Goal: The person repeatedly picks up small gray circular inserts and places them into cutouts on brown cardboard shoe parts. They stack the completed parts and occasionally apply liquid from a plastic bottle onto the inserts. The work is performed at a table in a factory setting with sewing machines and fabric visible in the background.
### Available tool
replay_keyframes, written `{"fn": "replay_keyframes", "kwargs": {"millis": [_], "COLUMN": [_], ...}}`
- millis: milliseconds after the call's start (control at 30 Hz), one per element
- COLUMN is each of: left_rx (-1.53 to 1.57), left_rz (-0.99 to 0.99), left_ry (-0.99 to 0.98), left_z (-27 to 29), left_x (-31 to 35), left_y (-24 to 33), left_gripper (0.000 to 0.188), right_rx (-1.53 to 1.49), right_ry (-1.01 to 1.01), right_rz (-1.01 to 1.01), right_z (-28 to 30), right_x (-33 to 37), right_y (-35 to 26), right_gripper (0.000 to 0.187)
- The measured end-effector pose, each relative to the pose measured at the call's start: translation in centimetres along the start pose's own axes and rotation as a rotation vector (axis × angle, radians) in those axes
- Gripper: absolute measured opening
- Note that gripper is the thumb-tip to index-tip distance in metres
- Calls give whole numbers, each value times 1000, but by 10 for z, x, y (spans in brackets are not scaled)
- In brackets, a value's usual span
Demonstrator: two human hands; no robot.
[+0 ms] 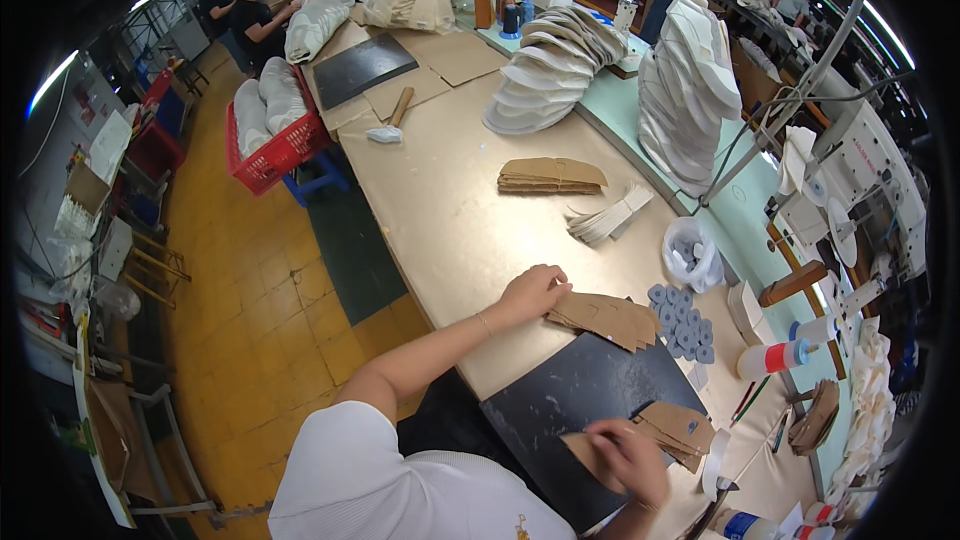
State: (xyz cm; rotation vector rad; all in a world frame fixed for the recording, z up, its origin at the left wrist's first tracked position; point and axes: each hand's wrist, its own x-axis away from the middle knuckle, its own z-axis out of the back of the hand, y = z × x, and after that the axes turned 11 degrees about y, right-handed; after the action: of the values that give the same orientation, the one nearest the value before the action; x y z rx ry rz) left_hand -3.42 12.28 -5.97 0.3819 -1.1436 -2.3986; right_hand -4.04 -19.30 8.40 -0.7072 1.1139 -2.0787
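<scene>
My left hand has its fingers curled at the left end of a fanned stack of brown cut pieces; what its fingertips pinch is hard to see. Over the black mat, my right hand grips a single brown cut piece, tilted. Close beside that hand lies a second pile of brown pieces, with a small grey-blue patch on the top one. Grey-blue rounded patches with holes are spread out just right of the fanned stack.
Farther up the table lie a bundled brown stack, pale strips and a hammer. A plastic-lined tub, a glue bottle and scissors sit at right. Tall stacks of white pieces stand beyond; a red basket is left.
</scene>
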Motion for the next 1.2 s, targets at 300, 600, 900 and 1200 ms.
{"fn": "replay_keyframes", "kwargs": {"millis": [300,600,900,1200], "left_rx": [78,-170,-223,-192], "left_rz": [-306,-550,-577,-489], "left_ry": [0,-378,-468,-461], "left_z": [1,-22,-35,-31], "left_x": [73,136,144,147], "left_y": [51,82,101,100], "left_gripper": [31,47,49,22], "right_rx": [111,227,257,569], "right_ry": [144,463,675,585], "right_rz": [260,80,-102,-124], "right_z": [-41,36,86,83], "right_x": [-42,-22,-75,-165], "right_y": [29,39,109,159], "right_gripper": [26,21,16,28]}}
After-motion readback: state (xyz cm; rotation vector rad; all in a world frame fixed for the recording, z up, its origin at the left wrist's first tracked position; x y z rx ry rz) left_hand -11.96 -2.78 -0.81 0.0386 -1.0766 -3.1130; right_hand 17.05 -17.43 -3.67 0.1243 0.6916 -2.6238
